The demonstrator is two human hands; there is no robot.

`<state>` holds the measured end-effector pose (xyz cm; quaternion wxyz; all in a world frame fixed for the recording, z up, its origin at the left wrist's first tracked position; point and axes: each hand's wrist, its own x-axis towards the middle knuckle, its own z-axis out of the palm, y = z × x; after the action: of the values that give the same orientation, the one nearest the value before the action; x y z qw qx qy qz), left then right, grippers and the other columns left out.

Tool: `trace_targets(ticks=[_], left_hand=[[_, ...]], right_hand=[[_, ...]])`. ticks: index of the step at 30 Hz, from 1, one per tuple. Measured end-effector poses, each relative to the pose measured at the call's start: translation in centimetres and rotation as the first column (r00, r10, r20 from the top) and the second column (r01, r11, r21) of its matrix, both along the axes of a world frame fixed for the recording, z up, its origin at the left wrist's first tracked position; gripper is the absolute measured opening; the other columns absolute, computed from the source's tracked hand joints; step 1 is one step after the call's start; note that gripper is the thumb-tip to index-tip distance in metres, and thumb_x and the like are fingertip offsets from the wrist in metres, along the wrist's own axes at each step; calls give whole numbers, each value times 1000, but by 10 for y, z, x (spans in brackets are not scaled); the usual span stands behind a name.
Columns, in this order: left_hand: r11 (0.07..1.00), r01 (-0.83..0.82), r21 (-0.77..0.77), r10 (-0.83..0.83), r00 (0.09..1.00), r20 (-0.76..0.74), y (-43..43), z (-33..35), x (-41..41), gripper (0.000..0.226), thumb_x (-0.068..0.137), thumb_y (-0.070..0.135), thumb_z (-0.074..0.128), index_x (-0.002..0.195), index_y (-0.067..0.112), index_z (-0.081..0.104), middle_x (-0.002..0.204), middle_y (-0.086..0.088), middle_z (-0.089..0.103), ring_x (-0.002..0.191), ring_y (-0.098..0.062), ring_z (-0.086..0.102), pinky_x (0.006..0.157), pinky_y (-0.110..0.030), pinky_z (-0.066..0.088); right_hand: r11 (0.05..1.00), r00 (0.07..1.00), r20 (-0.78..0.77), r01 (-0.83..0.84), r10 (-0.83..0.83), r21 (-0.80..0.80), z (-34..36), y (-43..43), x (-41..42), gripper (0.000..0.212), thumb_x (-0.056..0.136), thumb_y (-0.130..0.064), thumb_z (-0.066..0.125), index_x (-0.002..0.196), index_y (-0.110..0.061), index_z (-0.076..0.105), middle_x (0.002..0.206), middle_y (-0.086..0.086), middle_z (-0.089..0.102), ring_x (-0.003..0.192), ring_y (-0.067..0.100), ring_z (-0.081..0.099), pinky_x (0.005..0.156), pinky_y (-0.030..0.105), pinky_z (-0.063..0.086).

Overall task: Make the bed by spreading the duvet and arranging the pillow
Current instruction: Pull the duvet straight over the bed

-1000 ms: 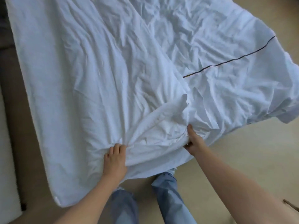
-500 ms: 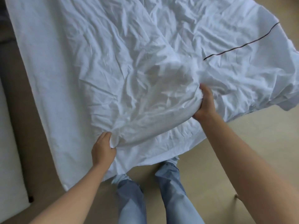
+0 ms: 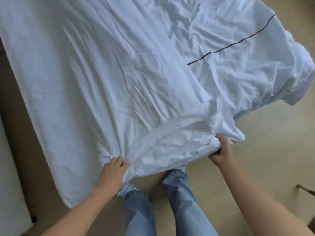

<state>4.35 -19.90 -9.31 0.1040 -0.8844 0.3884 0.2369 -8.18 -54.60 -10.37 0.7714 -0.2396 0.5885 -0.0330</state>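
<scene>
A wrinkled white duvet (image 3: 105, 79) lies spread over most of the view, with a thin dark stripe (image 3: 230, 46) across its right part. Its near edge hangs in front of my legs. My left hand (image 3: 113, 171) is shut on a bunched fold at the near edge. My right hand (image 3: 220, 151) grips the bunched near edge farther right, fingers curled under the cloth. Between the hands the fabric forms a thick roll. No pillow is in view.
Beige floor (image 3: 265, 150) lies to the right and under my jeans-clad legs (image 3: 184, 201). A brown strip of floor (image 3: 22, 133) runs along the duvet's left edge, with a white surface (image 3: 10, 184) at the far left. A small brown object (image 3: 305, 191) sits at the right edge.
Both hands have pulled the gripped duvet edge back toward me and down after lifting it. The right hand has swung out to the right, and the cloth lies flatter.
</scene>
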Motion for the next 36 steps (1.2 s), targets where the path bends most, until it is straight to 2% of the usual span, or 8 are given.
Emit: trace_targets(ticks=[4,7,10,17,23,29,32,36], left_hand=[[996,-39,84,54,980,-191,8,-13,2,61,42,44,76,94,14,63,95,-4,54,85,-28,58,65,-34,51],[964,-262,-42,227,897,-379,-5,1,15,58,63,68,55,94,19,59,108,7,48,100,-15,51,87,-34,44],[860,-410,-303,363,910,-199,-9,1,27,61,63,66,58,99,17,63,119,-2,53,107,-23,55,88,-40,47],[795,-605,-40,572,771,-281,-31,-29,7,90,65,69,66,135,19,38,133,-6,51,122,-28,49,101,-39,39],[930,-363,62,367,903,-223,-26,-25,-6,87,54,85,34,112,22,47,93,0,66,92,-26,63,80,-33,42],[859,-509,-51,457,809,-370,-34,-9,-4,45,79,70,45,104,36,62,91,8,71,86,-17,65,72,-29,49],[922,-375,-92,317,871,-375,-51,-2,-6,62,75,74,30,113,37,61,98,5,71,91,-19,65,75,-31,51],[968,-220,-118,190,955,-228,-39,-18,6,74,72,71,27,124,28,59,118,5,64,110,-20,59,96,-31,38]], right_hand=[[983,949,-265,148,-173,-112,-57,-21,-7,57,59,-27,60,115,-21,57,95,0,62,80,21,63,64,28,55],[828,798,-544,-108,-258,-551,-19,-27,18,69,69,-39,61,130,-10,47,131,12,51,119,30,51,98,43,45],[578,816,-553,-373,-167,-725,1,-43,44,60,82,-34,62,136,-16,42,143,7,39,134,27,33,108,48,29],[605,682,-586,-705,437,-370,-17,-61,78,100,62,-65,73,138,-8,39,135,8,51,125,30,51,102,38,43],[545,676,-303,-728,672,-416,30,-55,116,32,80,-33,74,103,-13,66,87,-1,70,78,14,67,61,22,54],[560,695,5,-574,719,-597,103,-86,114,7,82,-22,71,87,-17,71,78,-2,75,70,13,71,67,28,60],[539,702,-175,-661,690,-522,76,-114,60,43,65,-49,79,94,-18,72,93,4,76,86,20,72,75,32,59],[439,638,-540,-770,550,-463,19,-144,30,44,72,-43,77,98,-9,67,101,17,69,94,32,66,73,30,54]])
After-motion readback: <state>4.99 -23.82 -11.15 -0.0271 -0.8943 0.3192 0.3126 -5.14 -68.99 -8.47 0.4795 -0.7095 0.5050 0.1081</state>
